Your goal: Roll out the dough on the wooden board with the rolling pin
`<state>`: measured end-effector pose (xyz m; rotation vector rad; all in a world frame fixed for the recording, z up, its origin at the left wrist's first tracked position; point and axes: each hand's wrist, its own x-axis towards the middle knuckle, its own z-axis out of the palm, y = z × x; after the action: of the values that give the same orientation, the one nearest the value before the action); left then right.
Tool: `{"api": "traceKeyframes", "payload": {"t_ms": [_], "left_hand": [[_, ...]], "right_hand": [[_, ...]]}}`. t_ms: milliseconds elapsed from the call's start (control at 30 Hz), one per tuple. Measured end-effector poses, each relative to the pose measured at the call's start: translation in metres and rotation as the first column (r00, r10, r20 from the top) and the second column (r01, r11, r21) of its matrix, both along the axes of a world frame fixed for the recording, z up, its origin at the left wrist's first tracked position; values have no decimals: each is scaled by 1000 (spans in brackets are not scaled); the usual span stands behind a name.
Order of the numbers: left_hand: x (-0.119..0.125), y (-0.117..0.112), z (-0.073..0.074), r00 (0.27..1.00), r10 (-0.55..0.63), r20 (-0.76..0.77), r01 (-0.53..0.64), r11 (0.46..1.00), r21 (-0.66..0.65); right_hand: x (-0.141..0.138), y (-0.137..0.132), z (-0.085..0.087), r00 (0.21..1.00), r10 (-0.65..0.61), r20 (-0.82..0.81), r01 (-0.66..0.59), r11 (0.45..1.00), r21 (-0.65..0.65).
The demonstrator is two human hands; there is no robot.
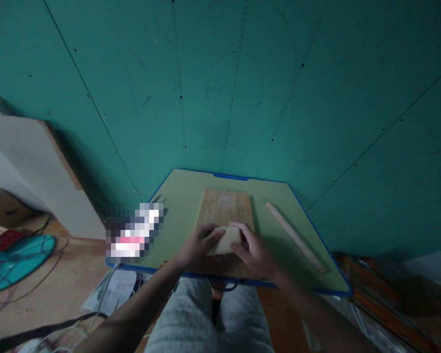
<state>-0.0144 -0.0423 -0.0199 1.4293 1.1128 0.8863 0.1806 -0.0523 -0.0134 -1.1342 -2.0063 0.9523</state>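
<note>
The left hand and right hand both hold a pale lump over the wooden board. It looks like a handling step; moving it calls for steady hands.

A teal-green wall, crossed by thin dark seams, dark dots and faint ruled markings, fills the upper view in dim light. Against it stands a small table with a pale green top and blue edging. To its left, a pale panel stands slanted over a brownish floor.
</note>
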Motion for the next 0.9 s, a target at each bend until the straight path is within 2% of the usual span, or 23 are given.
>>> {"api": "traceKeyframes", "payload": {"t_ms": [133,233,367,500,600,667,733,800,900], "left_hand": [[-3,2,2,1000,30,-7,-30,999,-30],[-8,2,6,1000,-5,-10,5,1000,-29],[-13,4,4,994,-105,-32,103,993,-58],[-10,11,0,990,-118,-71,117,993,-8],[-3,13,1,963,-71,-259,130,968,216],[3,11,1,882,73,-465,152,890,429],[9,6,-1,755,235,-612,220,788,575],[15,1,-6,683,282,-674,307,727,614],[22,-2,-14,652,259,-713,375,707,600]], "right_hand": [[-2,1,-8,990,11,-141,-28,992,-124],[-4,3,-13,980,-11,-200,-24,984,-174],[-6,5,-12,982,-34,-187,1,985,-175],[-10,8,-12,985,-96,-145,82,991,-101],[-15,14,-14,983,-180,-27,181,983,14],[-20,17,-14,968,-223,112,211,972,107],[-23,20,-11,922,-242,302,191,963,187],[-22,21,-4,834,-247,493,137,959,248],[-5,23,8,689,-300,660,128,946,297]]}}
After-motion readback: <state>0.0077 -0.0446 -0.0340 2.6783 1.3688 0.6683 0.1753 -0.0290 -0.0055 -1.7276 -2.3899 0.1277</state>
